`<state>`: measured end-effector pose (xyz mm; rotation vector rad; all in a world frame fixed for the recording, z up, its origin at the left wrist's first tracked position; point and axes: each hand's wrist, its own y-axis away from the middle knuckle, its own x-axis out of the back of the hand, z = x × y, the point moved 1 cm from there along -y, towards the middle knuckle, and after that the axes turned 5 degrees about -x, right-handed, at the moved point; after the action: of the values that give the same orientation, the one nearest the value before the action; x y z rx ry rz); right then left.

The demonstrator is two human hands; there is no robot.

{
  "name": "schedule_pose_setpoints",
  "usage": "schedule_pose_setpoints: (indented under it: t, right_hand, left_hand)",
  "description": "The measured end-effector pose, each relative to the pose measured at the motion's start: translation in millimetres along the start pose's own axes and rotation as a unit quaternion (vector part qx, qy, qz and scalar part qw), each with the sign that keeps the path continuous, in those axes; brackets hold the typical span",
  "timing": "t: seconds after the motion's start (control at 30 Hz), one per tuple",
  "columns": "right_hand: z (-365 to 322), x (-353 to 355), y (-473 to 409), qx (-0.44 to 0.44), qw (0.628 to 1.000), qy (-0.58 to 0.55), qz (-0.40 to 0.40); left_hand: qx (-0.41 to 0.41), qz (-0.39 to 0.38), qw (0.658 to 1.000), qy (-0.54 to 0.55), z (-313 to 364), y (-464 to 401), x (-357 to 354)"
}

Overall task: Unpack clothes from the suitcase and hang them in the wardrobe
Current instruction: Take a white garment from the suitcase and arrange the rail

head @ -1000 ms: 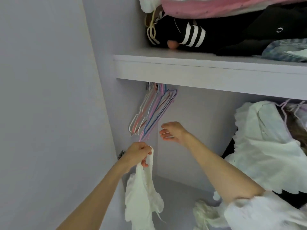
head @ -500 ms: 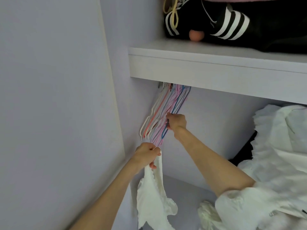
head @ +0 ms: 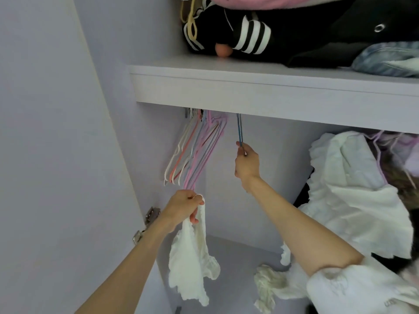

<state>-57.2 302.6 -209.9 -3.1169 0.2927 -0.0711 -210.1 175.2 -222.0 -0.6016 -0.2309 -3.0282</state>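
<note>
My left hand [head: 184,208] grips a cream ruffled garment [head: 192,266] that dangles below it, just under a bunch of pink, white and orange wire hangers [head: 197,148] hanging at the rail's left end. My right hand [head: 247,163] pinches the lower part of a blue hanger [head: 239,129], which hangs apart from the bunch, to its right. The rail itself is hidden behind the shelf front. A white frilly garment [head: 353,198] hangs at the right of the wardrobe.
The lilac wardrobe shelf [head: 260,87] carries a black jacket with white stripes [head: 254,35], pink fabric and denim [head: 387,60]. The open door [head: 56,155] stands at left, its hinges [head: 150,215] by my left wrist. Crumpled white cloth [head: 272,284] lies low at the right.
My right hand has taken the blue hanger out of the bunch and slid it to the right along the rail. My left hand still holds the cream garment in the same place.
</note>
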Motion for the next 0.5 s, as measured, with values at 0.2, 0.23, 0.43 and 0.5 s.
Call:
schedule_pose_setpoints:
  t: [0.2,0.23,0.43,0.5]
  right_hand:
    - [38,75,51,-0.004,0.996,0.092,0.005]
    - [44,92,66,0.007,0.993,0.12,-0.012]
    - [85,187,139,0.007,0.948,0.294,-0.124]
    - [93,208,153,-0.005,0.938,0.314,-0.145]
  left_hand:
    - [-0.006,0.023,0.999,0.047,8,25,-25]
    - [-0.002,0.034,0.998,0.059,11,30,-30]
    - [-0.019,0.113,0.989,0.094,28,47,-58]
    - [-0.024,0.143,0.983,0.111,32,50,-66]
